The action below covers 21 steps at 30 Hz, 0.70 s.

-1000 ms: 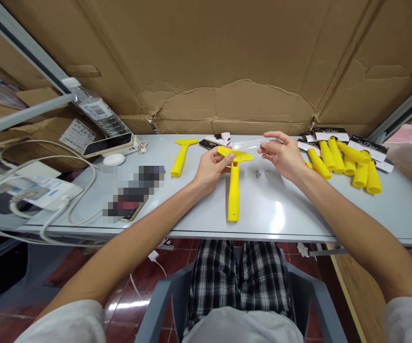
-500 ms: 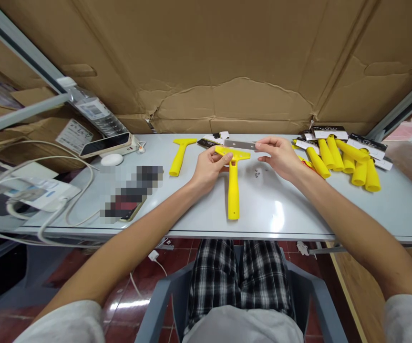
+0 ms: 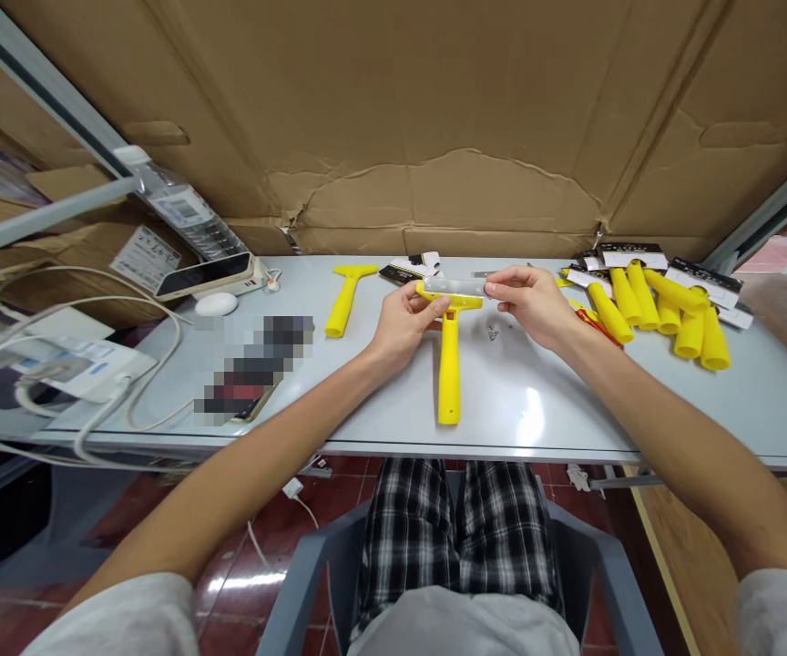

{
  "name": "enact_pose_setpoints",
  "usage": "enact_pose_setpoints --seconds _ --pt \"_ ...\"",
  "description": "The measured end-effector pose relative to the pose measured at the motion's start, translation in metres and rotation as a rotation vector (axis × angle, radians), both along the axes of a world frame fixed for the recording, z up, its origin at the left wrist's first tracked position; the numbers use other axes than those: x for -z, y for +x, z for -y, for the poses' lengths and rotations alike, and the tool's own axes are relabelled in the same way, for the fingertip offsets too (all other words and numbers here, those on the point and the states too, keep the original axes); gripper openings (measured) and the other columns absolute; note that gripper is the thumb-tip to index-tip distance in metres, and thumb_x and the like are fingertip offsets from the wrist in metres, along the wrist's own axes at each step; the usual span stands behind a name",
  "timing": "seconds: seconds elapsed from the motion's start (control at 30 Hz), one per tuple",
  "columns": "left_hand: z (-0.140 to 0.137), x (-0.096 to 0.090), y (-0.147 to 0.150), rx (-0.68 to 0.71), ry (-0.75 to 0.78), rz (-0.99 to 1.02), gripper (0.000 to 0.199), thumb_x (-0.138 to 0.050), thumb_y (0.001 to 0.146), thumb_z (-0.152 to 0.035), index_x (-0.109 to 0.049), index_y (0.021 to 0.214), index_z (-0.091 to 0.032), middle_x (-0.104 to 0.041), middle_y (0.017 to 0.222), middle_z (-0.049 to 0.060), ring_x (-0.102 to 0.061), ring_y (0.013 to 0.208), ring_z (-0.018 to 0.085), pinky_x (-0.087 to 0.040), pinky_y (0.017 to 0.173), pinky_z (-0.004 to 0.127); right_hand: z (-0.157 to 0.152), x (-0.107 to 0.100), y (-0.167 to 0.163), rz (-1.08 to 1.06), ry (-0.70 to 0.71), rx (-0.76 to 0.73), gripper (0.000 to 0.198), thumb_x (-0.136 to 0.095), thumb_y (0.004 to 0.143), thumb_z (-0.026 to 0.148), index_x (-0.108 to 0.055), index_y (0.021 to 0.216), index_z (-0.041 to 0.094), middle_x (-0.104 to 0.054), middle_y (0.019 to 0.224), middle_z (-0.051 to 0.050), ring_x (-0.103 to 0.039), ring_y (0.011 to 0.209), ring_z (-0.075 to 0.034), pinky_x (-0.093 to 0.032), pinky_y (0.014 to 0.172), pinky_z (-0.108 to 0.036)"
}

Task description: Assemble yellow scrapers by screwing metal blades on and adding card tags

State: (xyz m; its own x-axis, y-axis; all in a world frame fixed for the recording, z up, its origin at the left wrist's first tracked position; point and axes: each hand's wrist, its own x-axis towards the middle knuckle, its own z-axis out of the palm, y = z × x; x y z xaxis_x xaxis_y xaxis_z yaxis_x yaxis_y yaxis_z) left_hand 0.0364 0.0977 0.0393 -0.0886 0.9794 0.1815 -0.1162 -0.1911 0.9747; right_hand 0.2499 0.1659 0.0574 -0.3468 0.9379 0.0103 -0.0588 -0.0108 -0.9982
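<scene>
My left hand [image 3: 403, 319] is closed on the head of a yellow scraper [image 3: 449, 374], whose handle points towards me. Along the top of that head lies a flat metal blade [image 3: 458, 287]. The fingertips of my right hand [image 3: 526, 299] pinch the blade's right end. Small screws [image 3: 493, 333] lie in a little heap on the table, just below my right fingers. To the left rests a second yellow scraper [image 3: 344, 301]. Behind my hands is a black and white packaging card [image 3: 407, 267], with another thin metal piece [image 3: 481, 274] partly hidden by my right hand.
Several yellow scraper handles [image 3: 687, 333] with black and white cards lie at the right, beside red-handled pliers or a similar tool [image 3: 598, 325]. A pixelated phone [image 3: 257, 374], a white mouse [image 3: 216, 304], cables and a power strip [image 3: 79, 364] occupy the left. Cardboard [image 3: 434, 109] walls the back.
My right hand has brought the blade down and towards me onto the scraper's head. It now lies along the head instead of above and behind it. My left hand keeps its grip.
</scene>
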Motion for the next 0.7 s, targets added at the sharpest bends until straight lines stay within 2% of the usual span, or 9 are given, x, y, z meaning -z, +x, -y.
enact_pose_setpoints --seconds 0.17,0.37,0.6,0.7 --pt "-0.001 0.002 0.001 -0.004 0.022 -0.011 0.052 -0.097 0.070 -0.053 -0.074 0.102 -0.019 -0.078 0.091 0.006 -0.072 0.078 0.018 -0.061 0.069 0.032 0.001 0.005 -0.005 0.019 -0.010 0.034 0.061 -0.093 0.058 0.049 -0.073 0.104 0.015 -0.071 0.112 -0.006 -0.062 0.094 -0.008 -0.046 0.078 -0.020" --pt "0.000 0.003 0.003 -0.029 0.009 0.005 0.051 -0.097 0.069 -0.051 -0.074 0.101 -0.018 -0.077 0.085 0.004 -0.073 0.078 0.018 -0.057 0.069 0.030 0.006 0.016 -0.014 0.031 -0.027 0.060 0.061 -0.091 0.059 0.050 -0.071 0.102 0.012 -0.071 0.106 -0.008 -0.062 0.089 -0.008 -0.044 0.070 -0.019" --pt "0.002 0.004 0.004 -0.024 0.001 -0.012 0.045 -0.094 0.074 -0.047 -0.076 0.101 -0.016 -0.081 0.094 0.007 -0.073 0.080 0.017 -0.057 0.072 0.030 0.012 0.017 -0.021 0.021 -0.037 0.107 0.052 -0.089 0.064 0.045 -0.067 0.098 0.012 -0.069 0.103 -0.008 -0.062 0.087 -0.009 -0.051 0.064 -0.019" --pt "0.002 0.004 0.004 -0.029 0.004 -0.009 0.043 -0.094 0.074 -0.046 -0.076 0.100 -0.016 -0.081 0.094 0.007 -0.073 0.079 0.017 -0.056 0.071 0.030 0.014 0.016 -0.021 -0.011 -0.066 0.082 0.046 -0.088 0.067 0.040 -0.065 0.095 0.012 -0.069 0.108 -0.009 -0.064 0.088 -0.010 -0.057 0.066 -0.023"
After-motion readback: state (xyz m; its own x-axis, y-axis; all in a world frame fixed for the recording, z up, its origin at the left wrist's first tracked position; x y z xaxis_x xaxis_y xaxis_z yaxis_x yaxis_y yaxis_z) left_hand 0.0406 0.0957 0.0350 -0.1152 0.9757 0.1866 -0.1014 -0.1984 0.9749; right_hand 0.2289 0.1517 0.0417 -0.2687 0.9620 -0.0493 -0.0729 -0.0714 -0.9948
